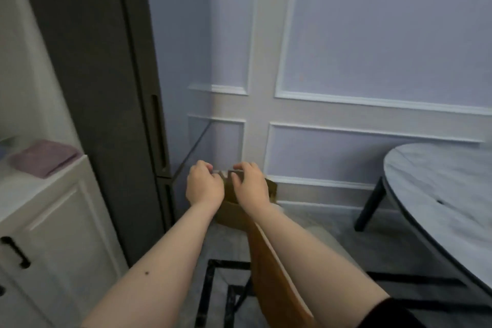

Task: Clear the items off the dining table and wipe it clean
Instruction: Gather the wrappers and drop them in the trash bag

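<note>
Right sleeve (pixel 386 313): dark cuff at 5 o'clock, nearest the viewer.
Forearms: both bare, reaching forward from 6 o'clock and converging at centre.
Brown paper bag (pixel 277 282): hangs below and between the forearms, long panel running from centre down toward 6 o'clock; upper part hidden behind the hands.
Left hand (pixel 203 185): centre, fingers curled over the bag's top edge, clamped on it.
Right hand (pixel 250 184): just beside the left, fingers curled and pinching the same top edge; a pale strip shows between the two hands, too blurred to identify.
Floor (pixel 346 242): grey, with black inlaid lines at 6 o'clock.
Dining table (pixel 439 194): round, marble-look top, dark leg, at 3 to 4 o'clock; well apart from the hands.
White cabinet (pixel 53 221): at 8 o'clock, black handle.
Folded pink cloth (pixel 44 157): on the cabinet counter at 9 o'clock.
Tall dark cabinet (pixel 101 74): at 10 to 11 o'clock.
Panelled wall (pixel 372 34): lilac, white mouldings, 12 to 2 o'clock.
</note>
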Demonstrator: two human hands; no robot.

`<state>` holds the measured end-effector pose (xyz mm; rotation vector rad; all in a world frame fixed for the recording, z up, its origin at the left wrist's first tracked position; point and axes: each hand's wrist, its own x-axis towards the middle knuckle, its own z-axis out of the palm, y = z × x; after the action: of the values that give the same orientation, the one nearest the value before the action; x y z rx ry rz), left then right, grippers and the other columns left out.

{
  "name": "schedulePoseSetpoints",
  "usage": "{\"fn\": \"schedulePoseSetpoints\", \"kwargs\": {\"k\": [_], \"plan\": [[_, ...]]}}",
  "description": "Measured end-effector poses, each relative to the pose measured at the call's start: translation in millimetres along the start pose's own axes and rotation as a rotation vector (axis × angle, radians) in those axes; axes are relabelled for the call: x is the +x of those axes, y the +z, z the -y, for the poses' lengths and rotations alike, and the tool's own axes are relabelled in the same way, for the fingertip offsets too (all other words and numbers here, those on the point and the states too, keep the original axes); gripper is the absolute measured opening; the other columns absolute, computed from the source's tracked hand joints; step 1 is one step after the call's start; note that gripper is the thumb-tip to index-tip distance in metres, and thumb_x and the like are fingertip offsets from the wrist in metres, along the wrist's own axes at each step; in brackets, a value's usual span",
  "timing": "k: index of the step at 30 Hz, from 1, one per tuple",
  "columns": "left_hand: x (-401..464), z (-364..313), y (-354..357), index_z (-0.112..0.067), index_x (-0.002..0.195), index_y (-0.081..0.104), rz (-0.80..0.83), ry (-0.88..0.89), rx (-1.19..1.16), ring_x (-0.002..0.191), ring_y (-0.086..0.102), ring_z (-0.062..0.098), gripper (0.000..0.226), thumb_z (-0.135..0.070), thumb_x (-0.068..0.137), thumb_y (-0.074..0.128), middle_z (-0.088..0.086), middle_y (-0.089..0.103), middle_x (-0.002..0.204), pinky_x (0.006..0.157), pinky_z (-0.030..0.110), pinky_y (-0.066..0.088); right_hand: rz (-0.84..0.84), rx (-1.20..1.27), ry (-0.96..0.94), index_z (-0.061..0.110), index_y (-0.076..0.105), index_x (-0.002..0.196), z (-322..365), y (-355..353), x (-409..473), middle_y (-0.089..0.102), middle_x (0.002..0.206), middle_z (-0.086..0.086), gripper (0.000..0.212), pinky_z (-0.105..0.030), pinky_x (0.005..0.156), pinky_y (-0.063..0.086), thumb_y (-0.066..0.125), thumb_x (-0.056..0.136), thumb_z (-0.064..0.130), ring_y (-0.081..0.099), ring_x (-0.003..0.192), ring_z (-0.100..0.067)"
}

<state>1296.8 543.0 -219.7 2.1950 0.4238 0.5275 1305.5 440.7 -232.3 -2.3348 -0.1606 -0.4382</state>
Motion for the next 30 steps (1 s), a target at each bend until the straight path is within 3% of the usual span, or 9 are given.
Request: {"fn": "schedulePoseSetpoints", "kwargs": {"k": [15,24,30], "plan": [[-240.0,-217.9,231.0,-0.009,0.107,0.055,0.571,0.312,-0.135,0.11,0.053,0.029,0.021,-0.009,0.087,0.049,0.011,0.055,0.12,0.086,0.031,0.041,-0.326,-0.211,0.456,0.01,0.06,0.112,-256.6,-294.9,-118.9,0.058,0.115,-0.008,0.024,-0.036,0.092,0.045,0.053,0.092,0.02,0.056,0.106,-0.023],[-333.0,-305.1,351.9,-0.01,0.11,0.053,0.83,0.418,-0.182,0.104,0.055,0.023,0.022,-0.01,0.089,0.047,0.006,0.053,0.122,0.079,0.029,0.04,-0.495,-0.253,0.707,0.015,0.058,0.115,-379.1,-406.7,-158.8,0.056,0.122,0.0,0.023,-0.025,0.088,0.042,0.05,0.095,0.023,0.054,0.108,-0.015],[-363.6,-356.0,439.9,-0.011,0.114,0.049,0.986,0.485,-0.189,0.103,0.054,0.022,0.023,-0.012,0.091,0.048,0.005,0.052,0.122,0.078,0.029,0.042,-0.529,-0.303,0.806,0.014,0.058,0.116,-453.5,-458.5,-148.6,0.056,0.12,-0.001,0.025,-0.031,0.09,0.046,0.05,0.095,0.023,0.056,0.106,-0.017]]}}
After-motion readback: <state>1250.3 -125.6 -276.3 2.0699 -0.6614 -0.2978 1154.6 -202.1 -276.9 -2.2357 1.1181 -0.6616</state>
